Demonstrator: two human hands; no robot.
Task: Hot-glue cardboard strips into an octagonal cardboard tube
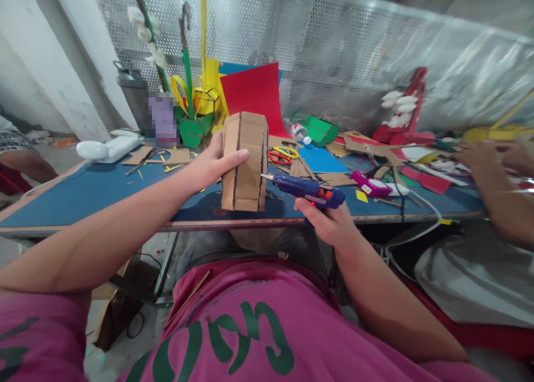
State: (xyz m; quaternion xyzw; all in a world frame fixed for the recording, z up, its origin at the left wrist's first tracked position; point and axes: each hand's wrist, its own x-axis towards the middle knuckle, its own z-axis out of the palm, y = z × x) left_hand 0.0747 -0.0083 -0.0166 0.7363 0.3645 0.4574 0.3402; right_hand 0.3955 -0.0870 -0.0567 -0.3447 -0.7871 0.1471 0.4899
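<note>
My left hand (pixel 212 162) grips a folded brown cardboard piece (pixel 245 162) with dark scored lines, holding it upright above the front edge of the blue table (pixel 83 196). My right hand (pixel 329 221) is closed around a blue hot glue gun (pixel 306 188). The gun's nozzle points left and sits at the right edge of the cardboard piece. Both hands hover just in front of my pink shirt (pixel 250 326).
The table holds cardboard scraps, scissors with yellow and red handles (pixel 281 154), a red sheet (pixel 254 95), green and yellow paper craft pieces (pixel 194 120), a pink box (pixel 370 184) and a white object (pixel 106 148). Another person's hand (pixel 488 157) works at the right. A perforated metal screen stands behind.
</note>
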